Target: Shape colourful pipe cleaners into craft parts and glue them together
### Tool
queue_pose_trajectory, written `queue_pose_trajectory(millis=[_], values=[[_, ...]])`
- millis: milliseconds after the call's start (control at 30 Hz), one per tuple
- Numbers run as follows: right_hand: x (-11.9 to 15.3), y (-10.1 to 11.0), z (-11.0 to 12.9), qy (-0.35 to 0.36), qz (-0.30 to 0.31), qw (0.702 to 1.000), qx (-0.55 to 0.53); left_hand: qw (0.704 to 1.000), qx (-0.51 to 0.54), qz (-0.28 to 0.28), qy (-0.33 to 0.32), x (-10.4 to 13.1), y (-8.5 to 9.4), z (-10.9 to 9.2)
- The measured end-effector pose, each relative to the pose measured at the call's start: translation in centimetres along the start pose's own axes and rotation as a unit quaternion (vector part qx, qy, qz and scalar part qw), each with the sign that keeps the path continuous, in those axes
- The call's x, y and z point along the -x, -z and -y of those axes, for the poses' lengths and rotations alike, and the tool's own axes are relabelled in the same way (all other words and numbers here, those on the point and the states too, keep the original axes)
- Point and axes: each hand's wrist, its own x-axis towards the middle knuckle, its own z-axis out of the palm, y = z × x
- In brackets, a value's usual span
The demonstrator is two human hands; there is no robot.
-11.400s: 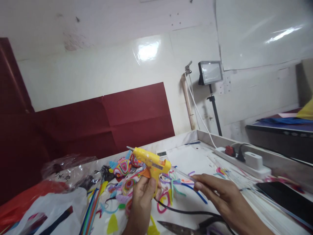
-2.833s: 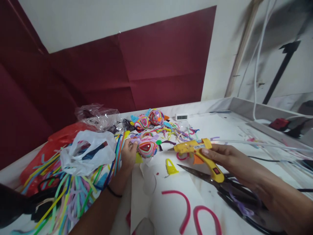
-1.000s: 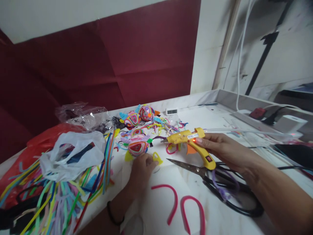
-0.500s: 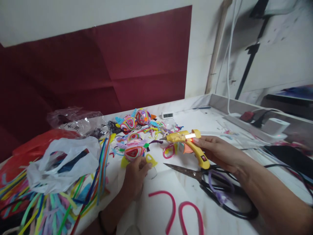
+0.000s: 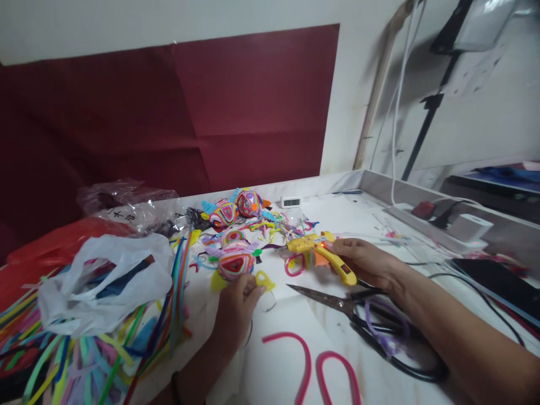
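Observation:
My left hand (image 5: 241,295) pinches a small yellow looped piece (image 5: 264,280) just in front of a colourful fish-like craft (image 5: 236,263). In my right hand (image 5: 358,256) is a yellow glue gun (image 5: 314,244), its nozzle pointing left and a red light glowing on its body. A pink and yellow looped piece (image 5: 295,265) lies below the gun. Large black-handled scissors (image 5: 327,298) lie under my right forearm, with a purple strip around the handles. Two bent pink pipe cleaners (image 5: 307,354) rest on the white paper (image 5: 270,365) nearest me.
Pipe cleaners (image 5: 90,365) and a white plastic bag (image 5: 71,298) spread over the left. More colourful crafts (image 5: 250,203) and a small white display (image 5: 291,202) stand at the back. A power strip (image 5: 439,228), cables and a dark phone-like object (image 5: 495,281) are at right.
The glue gun in my right hand has shifted slightly left and tilted a little. My left hand still holds the yellow piece. The camera view has moved slightly.

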Motion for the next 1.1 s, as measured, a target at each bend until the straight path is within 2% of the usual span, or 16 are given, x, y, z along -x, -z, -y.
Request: queue_pose_trajectory(millis=[133,300,633,1100], values=[[-1.0,-0.1,0.2,-0.047,0.01,0.998,-0.036,0.999,0.003,-0.033,-0.006,0.1,0.3,-0.3],[-2.2,0.1,0.0,-0.07,0.011,0.997,-0.009,1.0,-0.005,-0.022,-0.015,0.1,0.5,-0.1],[-3.3,1.0,-0.5,-0.076,0.023,0.996,0.027,0.999,-0.01,-0.033,-0.001,0.1,0.7,-0.6],[-3.0,-0.1,-0.6,-0.072,-0.002,0.996,0.059,0.999,-0.012,-0.032,-0.002,-0.1,0.7,-0.6]])
